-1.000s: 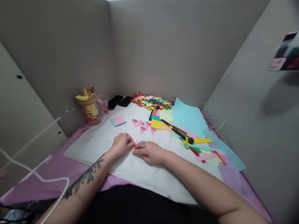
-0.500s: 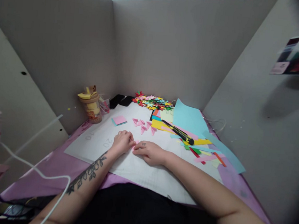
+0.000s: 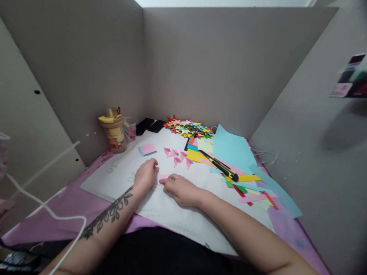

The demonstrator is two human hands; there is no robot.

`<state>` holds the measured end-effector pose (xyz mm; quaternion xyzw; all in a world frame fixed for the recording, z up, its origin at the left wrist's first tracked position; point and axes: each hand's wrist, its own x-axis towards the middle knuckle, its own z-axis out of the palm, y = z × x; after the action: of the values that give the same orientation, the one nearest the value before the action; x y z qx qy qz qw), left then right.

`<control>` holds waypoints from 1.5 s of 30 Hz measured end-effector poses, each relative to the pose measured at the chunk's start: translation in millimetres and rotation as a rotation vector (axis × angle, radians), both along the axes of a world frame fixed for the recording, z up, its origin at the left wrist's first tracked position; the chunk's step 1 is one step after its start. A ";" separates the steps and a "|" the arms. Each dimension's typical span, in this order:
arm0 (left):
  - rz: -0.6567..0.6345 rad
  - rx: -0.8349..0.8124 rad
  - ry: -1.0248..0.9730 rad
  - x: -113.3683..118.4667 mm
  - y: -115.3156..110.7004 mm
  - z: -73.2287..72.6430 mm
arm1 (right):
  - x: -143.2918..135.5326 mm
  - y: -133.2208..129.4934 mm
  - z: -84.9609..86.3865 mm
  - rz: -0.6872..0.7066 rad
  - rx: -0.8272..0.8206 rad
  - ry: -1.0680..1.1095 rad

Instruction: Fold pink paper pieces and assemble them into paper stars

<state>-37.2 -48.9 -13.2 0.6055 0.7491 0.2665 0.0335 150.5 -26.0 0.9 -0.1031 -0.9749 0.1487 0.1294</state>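
Note:
A small piece of pink paper lies flat on the white sheet, partly covered by fingers. My right hand presses its fingertips onto the paper's near edge, holding it against the sheet. Just left of the paper, and apart from it, is my left hand; its fingers are curled in with nothing visible in them. Beyond both hands sit several folded pink paper triangles. A stack of pink and blue paper squares rests to their left.
Coloured paper strips and a black-and-yellow box cutter lie at right, before a light blue sheet. Colourful folded paper stars are heaped at the back. A yellow-brown cup stands at left. Grey panels enclose the desk.
My left hand has drawn back leftward from the pink paper, leaving more of it showing. My right fingers stay on it. The view has shifted slightly.

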 end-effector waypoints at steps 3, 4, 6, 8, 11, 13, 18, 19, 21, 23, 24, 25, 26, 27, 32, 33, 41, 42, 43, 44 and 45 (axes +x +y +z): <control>-0.052 0.078 -0.086 -3.4 0.3 -2.7 | -4.3 1.2 -2.2 -0.063 -0.080 0.010; -0.094 0.091 -0.104 -4.2 0.3 -3.1 | -5.1 2.7 -3.8 -0.070 -0.102 0.022; -0.176 0.074 -0.104 -5.2 0.4 -3.3 | -4.8 6.3 -7.5 -0.053 -0.129 0.051; -0.218 0.033 -0.065 -5.1 0.6 -2.8 | -2.2 9.7 -10.5 -0.013 -0.153 0.089; -0.221 -0.008 -0.029 -4.2 0.9 -1.6 | 3.4 12.2 -11.5 0.050 -0.198 0.133; -0.222 -0.017 -0.031 -4.0 1.0 -1.1 | 6.0 12.2 -10.2 0.083 -0.235 0.142; -0.238 -0.036 -0.026 -4.1 0.1 -0.1 | 7.1 9.7 -4.5 0.086 -0.340 0.173; -0.239 -0.041 -0.020 -3.7 -0.2 0.5 | 7.0 9.0 -3.5 0.076 -0.353 0.178; -0.229 -0.047 -0.005 -2.5 -0.4 1.8 | 7.1 7.6 -1.7 0.055 -0.367 0.187; -0.199 -0.046 0.012 -1.0 0.1 2.9 | 7.4 6.4 -0.8 0.044 -0.371 0.197; -0.180 -0.046 0.018 -0.4 0.6 3.3 | 7.5 5.9 -0.7 0.040 -0.372 0.201; -0.159 -0.046 0.022 0.1 1.3 3.4 | 7.7 5.5 -0.8 0.037 -0.374 0.202; -0.140 -0.044 0.022 0.3 1.9 3.5 | 7.7 5.3 -1.0 0.034 -0.373 0.201; -0.129 -0.039 0.016 0.3 2.3 3.5 | 7.7 5.1 -1.2 0.030 -0.371 0.199; -0.252 -0.007 -0.060 -3.0 -1.1 5.0 | 6.3 4.7 -2.1 0.028 -0.353 0.217; -0.293 -0.021 -0.061 -3.8 -2.7 5.5 | 6.1 4.7 -2.4 0.030 -0.354 0.225; -0.414 -0.066 -0.101 -5.7 -6.9 8.4 | 8.2 10.7 -10.4 -0.046 -0.380 0.385; -0.425 -0.040 -0.159 -5.3 -7.1 9.3 | 8.3 12.5 -11.0 -0.135 -0.377 0.441; -0.434 -0.014 -0.230 -4.7 -7.6 10.4 | 8.3 14.3 -11.4 -0.239 -0.372 0.491; -0.440 0.009 -0.304 -3.7 -8.6 11.9 | 8.0 16.0 -11.6 -0.341 -0.370 0.529; -0.442 0.026 -0.372 -2.5 -9.9 13.5 | 7.5 17.5 -11.8 -0.425 -0.373 0.550</control>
<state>-39.7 -58.8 0.3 0.6952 0.5764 0.3689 0.2197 157.9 -8.5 -10.8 -0.2807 -0.8171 0.3152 0.3927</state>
